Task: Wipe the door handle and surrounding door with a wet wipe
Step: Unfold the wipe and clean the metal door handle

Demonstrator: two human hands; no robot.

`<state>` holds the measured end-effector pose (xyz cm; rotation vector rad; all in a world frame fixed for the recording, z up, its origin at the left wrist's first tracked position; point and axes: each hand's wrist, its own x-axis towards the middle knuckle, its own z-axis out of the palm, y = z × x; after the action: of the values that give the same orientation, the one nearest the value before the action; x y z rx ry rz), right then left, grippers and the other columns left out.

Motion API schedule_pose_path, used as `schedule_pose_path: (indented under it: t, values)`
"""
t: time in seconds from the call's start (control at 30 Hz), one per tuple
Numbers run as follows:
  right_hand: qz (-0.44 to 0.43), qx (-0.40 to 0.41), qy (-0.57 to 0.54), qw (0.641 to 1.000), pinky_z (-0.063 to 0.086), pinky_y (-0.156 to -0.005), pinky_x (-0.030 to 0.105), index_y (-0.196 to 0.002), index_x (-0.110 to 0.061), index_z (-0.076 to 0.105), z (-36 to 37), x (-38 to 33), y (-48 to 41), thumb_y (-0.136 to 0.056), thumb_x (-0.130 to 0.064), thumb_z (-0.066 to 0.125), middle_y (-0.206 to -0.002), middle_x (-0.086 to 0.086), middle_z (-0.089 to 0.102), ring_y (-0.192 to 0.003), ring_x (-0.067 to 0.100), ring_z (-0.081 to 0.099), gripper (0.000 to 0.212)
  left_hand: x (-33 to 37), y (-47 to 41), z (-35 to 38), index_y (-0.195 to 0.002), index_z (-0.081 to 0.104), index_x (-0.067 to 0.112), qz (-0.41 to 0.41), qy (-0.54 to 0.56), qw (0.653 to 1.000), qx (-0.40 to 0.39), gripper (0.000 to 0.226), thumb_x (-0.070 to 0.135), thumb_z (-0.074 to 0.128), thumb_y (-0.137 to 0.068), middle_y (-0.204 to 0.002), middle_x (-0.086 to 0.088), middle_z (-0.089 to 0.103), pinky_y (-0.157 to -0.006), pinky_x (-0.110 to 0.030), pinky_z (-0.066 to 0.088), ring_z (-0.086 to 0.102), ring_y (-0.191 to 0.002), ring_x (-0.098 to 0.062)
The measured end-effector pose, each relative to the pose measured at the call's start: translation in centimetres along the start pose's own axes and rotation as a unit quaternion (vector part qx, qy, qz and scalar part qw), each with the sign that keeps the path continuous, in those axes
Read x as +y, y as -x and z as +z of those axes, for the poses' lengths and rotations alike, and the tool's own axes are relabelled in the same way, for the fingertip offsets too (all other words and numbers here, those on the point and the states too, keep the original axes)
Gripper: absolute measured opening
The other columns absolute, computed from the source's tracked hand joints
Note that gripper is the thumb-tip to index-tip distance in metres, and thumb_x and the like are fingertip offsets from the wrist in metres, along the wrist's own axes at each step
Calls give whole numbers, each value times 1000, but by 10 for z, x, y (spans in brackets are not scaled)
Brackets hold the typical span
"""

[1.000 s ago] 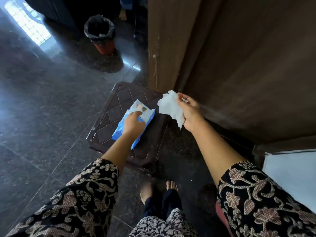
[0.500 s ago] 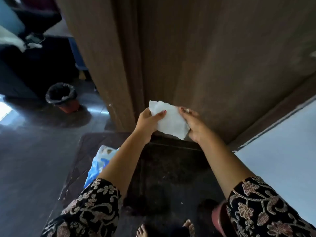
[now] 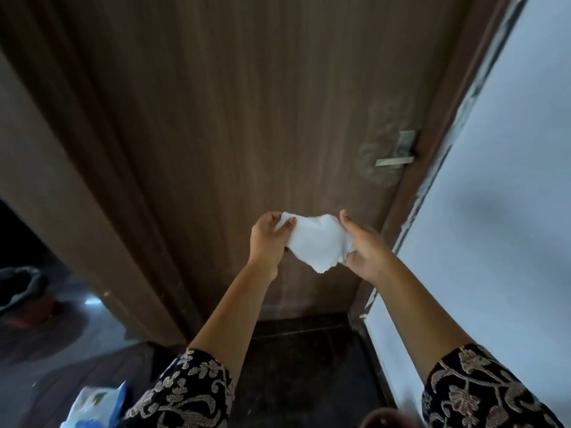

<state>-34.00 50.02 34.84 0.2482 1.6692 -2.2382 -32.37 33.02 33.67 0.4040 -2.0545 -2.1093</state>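
The white wet wipe [image 3: 318,244] is stretched between both hands in front of the brown door [image 3: 247,118], below and left of the metal door handle [image 3: 395,161]. The left hand [image 3: 267,239] pinches its left edge; the right hand [image 3: 363,247] grips its right edge. At the bottom left, a blue-and-white wipes packet [image 3: 95,406] is cut off and blurred, its print unreadable. A dark bin [image 3: 18,288] at the left edge is also blurred.
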Motion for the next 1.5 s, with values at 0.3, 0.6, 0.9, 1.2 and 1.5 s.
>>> schedule_pose_path:
  t: [0.3,0.6,0.9,1.2,1.5]
  values:
    - [-15,10,18,1000,51,-93,42,-114,-8,64,-68,-35,1,-85,-29,64,-113,15,68,-104,30,65,36,38,-13,110,-81,68,20,99,-101,978,-150,6,25,69,-86,-86,-2,70,-75,-32,56,67,-83,-17]
    - [-113,86,-164,976,57,-52,26,-81,-20,58,-130,-64,-52,-79,-26,72,-68,-2,62,-62,13,66,15,34,-91,174,-82,63,19,23,-84,984,-157,9,12,68,-86,-77,1,66,-61,-26,51,59,-59,-12]
    - [-216,437,4,873,40,-106,51,-133,-10,42,-147,-114,-182,-97,-24,48,-131,16,51,-120,34,51,39,24,-234,220,-73,63,23,24,-121,976,-181,25,4,55,-86,-74,-1,63,-55,-24,41,57,-69,-17]
    - [-266,509,183,798,46,-85,19,-121,-13,58,-107,-145,-266,-96,-29,49,-107,-2,63,-106,18,60,31,71,-267,254,-106,65,26,269,-254,891,-264,19,17,53,-93,-99,10,69,-55,2,38,54,-72,9]
    - [-254,447,520,682,3,-118,42,-148,-9,-1,-103,-113,-293,-99,-27,36,-158,9,0,-146,20,2,65,146,-273,234,-111,67,14,717,-255,649,16,29,9,51,-87,-109,-1,70,-98,-35,40,62,-104,-20]
